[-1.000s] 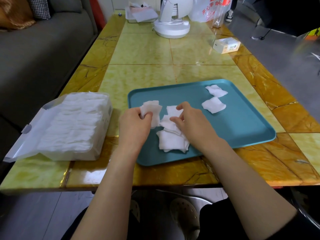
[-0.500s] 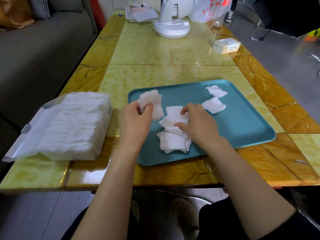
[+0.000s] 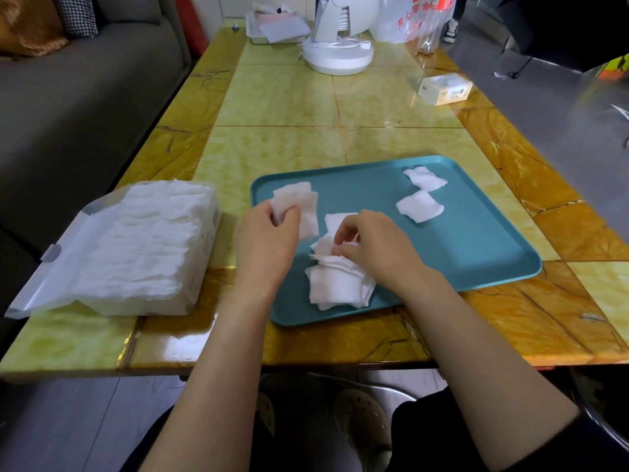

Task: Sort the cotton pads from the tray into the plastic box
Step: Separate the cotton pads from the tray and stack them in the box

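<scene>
Currently holds a thin bundle of white square cotton pads in the left hand, grip closed round the bundle's lower left edge, just above the left end of the teal rectangular plastic tray. Rests the right hand on a loose heap of the same white pads in the tray's near left part, grip almost closed, thumb and forefinger pinching the edge of the topmost pad. Shows two single white pads lying apart from the heap, toward the tray's far right. Shows the clear plastic box, packed with white pads and with its lid flap open to the left, on the yellow-green marbled tabletop just left of the tray, not touching it. Farther back, a white round fan base and a small cardboard tissue box.
</scene>
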Tool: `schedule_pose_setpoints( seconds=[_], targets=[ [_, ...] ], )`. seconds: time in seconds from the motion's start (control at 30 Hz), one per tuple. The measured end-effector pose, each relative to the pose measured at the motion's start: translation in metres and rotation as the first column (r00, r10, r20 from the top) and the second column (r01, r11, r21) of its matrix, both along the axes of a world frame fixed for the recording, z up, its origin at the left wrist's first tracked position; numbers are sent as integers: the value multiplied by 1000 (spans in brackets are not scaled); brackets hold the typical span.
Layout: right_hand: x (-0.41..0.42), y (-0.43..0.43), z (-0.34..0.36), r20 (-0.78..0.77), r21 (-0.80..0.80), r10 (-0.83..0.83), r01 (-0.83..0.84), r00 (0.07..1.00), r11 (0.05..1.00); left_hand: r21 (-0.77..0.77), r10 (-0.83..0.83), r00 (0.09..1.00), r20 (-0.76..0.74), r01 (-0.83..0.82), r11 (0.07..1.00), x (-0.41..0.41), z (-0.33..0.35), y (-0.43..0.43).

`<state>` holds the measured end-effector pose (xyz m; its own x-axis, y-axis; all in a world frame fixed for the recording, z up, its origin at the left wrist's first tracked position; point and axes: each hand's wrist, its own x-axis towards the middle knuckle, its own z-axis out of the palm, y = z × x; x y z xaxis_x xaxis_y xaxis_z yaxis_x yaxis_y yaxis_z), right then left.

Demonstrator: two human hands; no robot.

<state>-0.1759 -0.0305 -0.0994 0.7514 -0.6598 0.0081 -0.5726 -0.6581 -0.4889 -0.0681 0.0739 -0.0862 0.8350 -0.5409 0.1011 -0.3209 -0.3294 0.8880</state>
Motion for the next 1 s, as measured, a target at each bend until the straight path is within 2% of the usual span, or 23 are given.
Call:
schedule_pose_setpoints(
  seconds=[0.3,0.4,0.47,0.63,0.8,0.9,1.0],
  targets=[
    [0,-2,2,122,73,-76,67,990,995,5,9,1000,-17,-9,1000,3,1,2],
    [1,-2,4,230,113,-123,99,965,989,-106,-61,987,-147,46,993,2,4,-1],
    [2,-1,6,245,128,-121,91,962,988,-147,-135,955,-265,98,984,-2,7,-2],
    [-4,-5,2,33,181,-82,74,996,981,18,-225,915,-335,245,969,-7,-1,-6],
    [-17,-13,4,-31,268,-81,87,996,960,138,-245,920,-307,297,945,-9,-5,-8],
    [-20,-16,4,4,223,-137,133,991,966,179,-240,924,-298,301,937,-9,-6,-8],
    [-20,-19,9,181,118,-237,218,954,969,192,-230,932,-280,289,938,-8,-9,-9]
  ],
)
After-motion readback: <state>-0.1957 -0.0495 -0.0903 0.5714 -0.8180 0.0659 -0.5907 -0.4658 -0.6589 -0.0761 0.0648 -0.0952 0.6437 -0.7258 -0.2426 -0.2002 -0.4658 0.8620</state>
